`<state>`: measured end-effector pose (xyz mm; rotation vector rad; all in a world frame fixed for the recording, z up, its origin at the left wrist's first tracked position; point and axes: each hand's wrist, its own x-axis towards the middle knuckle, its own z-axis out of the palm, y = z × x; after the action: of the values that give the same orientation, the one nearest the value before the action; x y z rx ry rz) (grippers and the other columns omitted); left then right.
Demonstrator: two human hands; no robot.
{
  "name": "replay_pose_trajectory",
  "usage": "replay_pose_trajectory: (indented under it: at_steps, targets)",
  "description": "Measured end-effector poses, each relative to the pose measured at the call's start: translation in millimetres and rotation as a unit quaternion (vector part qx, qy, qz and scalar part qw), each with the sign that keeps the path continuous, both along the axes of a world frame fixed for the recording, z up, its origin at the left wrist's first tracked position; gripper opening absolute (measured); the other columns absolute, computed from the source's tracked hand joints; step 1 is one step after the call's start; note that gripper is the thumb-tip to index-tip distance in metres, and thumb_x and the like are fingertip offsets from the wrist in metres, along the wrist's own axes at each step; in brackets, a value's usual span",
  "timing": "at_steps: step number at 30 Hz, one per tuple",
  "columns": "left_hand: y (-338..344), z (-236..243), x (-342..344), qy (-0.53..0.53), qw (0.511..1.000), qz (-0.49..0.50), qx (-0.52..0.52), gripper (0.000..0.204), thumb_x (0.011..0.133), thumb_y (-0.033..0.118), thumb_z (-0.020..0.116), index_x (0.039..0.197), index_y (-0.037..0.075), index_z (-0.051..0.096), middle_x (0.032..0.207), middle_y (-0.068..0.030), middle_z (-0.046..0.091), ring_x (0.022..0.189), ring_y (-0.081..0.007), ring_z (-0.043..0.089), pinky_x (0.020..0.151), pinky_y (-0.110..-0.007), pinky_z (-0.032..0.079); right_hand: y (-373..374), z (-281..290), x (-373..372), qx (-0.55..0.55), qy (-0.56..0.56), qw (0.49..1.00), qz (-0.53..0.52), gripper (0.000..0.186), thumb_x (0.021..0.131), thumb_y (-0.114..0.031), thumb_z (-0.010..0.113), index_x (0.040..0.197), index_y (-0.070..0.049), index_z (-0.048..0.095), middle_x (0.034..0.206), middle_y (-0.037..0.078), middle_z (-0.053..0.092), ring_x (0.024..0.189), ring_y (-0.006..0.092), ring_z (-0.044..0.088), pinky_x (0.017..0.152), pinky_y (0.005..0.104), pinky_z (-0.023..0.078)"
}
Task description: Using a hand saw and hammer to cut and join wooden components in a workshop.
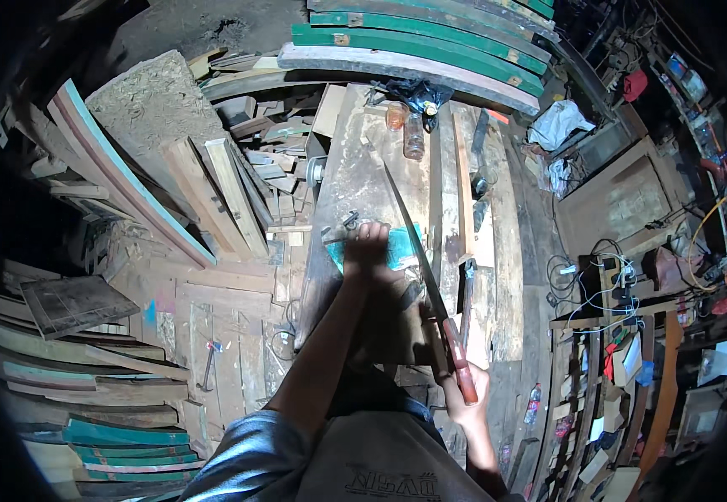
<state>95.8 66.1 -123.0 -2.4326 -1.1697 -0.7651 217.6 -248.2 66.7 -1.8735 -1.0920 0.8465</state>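
Note:
My right hand [470,390] is closed around the reddish-brown handle of a handsaw [414,230]. Its long dark blade tapers away toward the far left, crossing the right end of a teal-painted board [402,249]. Whether the teeth touch the board cannot be made out. On that board my left hand [368,249] lies flat, fingers pointing away and thumb out to the right. A small dark metal tool [351,219] rests on the workbench [355,180] just beyond the left hand. Shadow covers the near end of the bench.
Two jars [414,138] and a black plastic bag [420,94] sit at the bench's far end. Long planks [506,276] run along the right. Green-painted beams [430,46] are stacked beyond. Wood offcuts [276,167] pile up left; a hammer [209,366] lies lower left.

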Motion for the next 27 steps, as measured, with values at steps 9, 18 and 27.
replay_pose_trajectory:
  at_steps: [9, 18, 27]
  targets:
    - [-2.1, 34.5, -4.6, -0.007, 0.997, -0.005, -0.076, 0.081, 0.049, 0.063, 0.078, 0.109, 0.013, 0.058, 0.102, -0.0045, 0.057, 0.097, -0.0215, 0.058, 0.082, -0.039, 0.042, 121.9, -15.2, -4.9, 0.068, 0.039, 0.997, -0.013, 0.02, 0.088, -0.008, 0.065, 0.076, 0.001, 0.052, 0.064, 0.009, 0.049, 0.059, 0.0139, 0.045, 0.058, 0.0343, 0.041]
    - [-13.2, 63.6, -3.5, -0.059, 0.976, -0.04, -0.208, 0.077, 0.044, 0.052, 0.084, 0.099, 0.007, 0.054, 0.099, -0.0107, 0.057, 0.094, -0.0292, 0.059, 0.083, -0.041, 0.045, 3.3, 7.3, -2.6, 0.012, 0.008, 0.999, -0.038, 0.015, 0.084, -0.005, 0.067, 0.076, 0.0, 0.056, 0.061, 0.003, 0.05, 0.06, 0.0079, 0.045, 0.056, 0.0286, 0.039]
    - [-16.7, 70.4, 5.3, -0.034, 0.984, -0.042, -0.172, 0.082, 0.04, 0.058, 0.083, 0.101, 0.01, 0.055, 0.098, -0.0064, 0.058, 0.095, -0.0245, 0.059, 0.082, -0.037, 0.044, 126.5, -15.9, 8.1, 0.061, -0.013, 0.998, -0.01, 0.02, 0.089, -0.012, 0.066, 0.077, 0.0, 0.056, 0.063, 0.002, 0.05, 0.06, 0.0102, 0.048, 0.056, 0.032, 0.04]
